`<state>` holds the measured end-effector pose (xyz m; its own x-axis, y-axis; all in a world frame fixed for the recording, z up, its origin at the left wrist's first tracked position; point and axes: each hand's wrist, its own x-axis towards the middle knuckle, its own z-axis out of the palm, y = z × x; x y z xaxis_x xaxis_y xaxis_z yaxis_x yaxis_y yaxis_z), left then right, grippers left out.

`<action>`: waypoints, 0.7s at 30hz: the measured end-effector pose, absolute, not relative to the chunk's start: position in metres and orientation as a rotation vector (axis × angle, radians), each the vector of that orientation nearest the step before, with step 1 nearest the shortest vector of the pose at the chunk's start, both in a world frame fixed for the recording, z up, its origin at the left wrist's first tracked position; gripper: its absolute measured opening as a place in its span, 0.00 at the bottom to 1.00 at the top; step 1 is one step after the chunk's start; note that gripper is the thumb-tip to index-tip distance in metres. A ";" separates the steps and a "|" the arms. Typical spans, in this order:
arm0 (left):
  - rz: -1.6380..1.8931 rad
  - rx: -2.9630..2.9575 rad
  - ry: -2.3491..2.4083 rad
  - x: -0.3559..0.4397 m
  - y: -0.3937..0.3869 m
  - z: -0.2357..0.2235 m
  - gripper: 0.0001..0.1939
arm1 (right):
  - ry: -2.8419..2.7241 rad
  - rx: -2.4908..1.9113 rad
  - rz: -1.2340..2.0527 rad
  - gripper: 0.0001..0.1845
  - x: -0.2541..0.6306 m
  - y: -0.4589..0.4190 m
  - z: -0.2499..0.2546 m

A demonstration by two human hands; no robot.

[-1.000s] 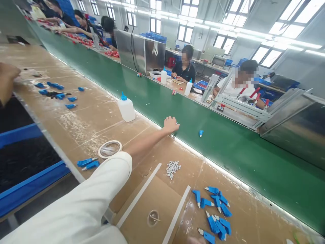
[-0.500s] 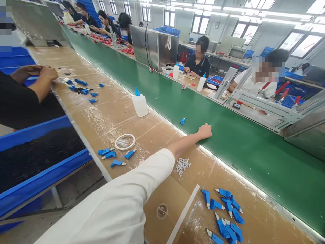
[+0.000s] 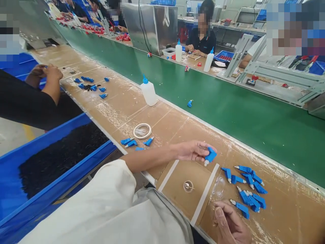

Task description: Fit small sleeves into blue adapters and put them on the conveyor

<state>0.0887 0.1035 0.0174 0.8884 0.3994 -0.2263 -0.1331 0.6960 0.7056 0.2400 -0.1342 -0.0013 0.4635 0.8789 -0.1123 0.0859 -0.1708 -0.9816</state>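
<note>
My left hand [image 3: 194,151] is closed on a small blue plastic part [image 3: 211,155] with a pale tip, pinched by thumb and fingers above the brown work surface. At the lower right, my right hand [image 3: 230,222] is partly cut off by the frame edge. Its fingers are curled against the thumb, and whatever they may hold is hidden. Several similar blue parts with pale tips [image 3: 251,193] lie in a loose group just beyond my right hand. Between the two hands a small round cup [image 3: 188,186] with a thin stick in it sits on the board.
A green conveyor belt [image 3: 228,108] runs beyond the bench, carrying one blue part [image 3: 189,103]. A white bottle [image 3: 149,91] and a tape roll [image 3: 142,131] stand on the bench. A blue bin [image 3: 96,148] holds black pieces. A co-worker's hands [image 3: 48,73] work at left.
My left hand has drawn back from the belt to the bench, and the blue part in it now shows. My right hand has come into view. The camera view has shifted.
</note>
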 end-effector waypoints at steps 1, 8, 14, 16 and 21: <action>0.303 0.715 0.377 0.081 0.091 0.015 0.19 | -0.910 -1.580 0.893 0.19 0.236 -0.129 0.002; 0.283 0.645 0.375 0.056 0.034 0.008 0.25 | -1.345 -1.506 0.444 0.21 0.191 -0.102 0.016; 0.349 0.825 0.478 0.046 0.022 0.018 0.29 | -1.532 -1.443 0.108 0.22 0.181 -0.095 0.017; 0.340 0.895 0.476 0.044 0.021 0.021 0.29 | -1.451 -1.426 0.229 0.20 0.181 -0.095 0.017; 0.324 0.895 0.408 0.041 0.016 0.020 0.34 | -1.234 -1.350 0.578 0.14 0.186 -0.096 0.018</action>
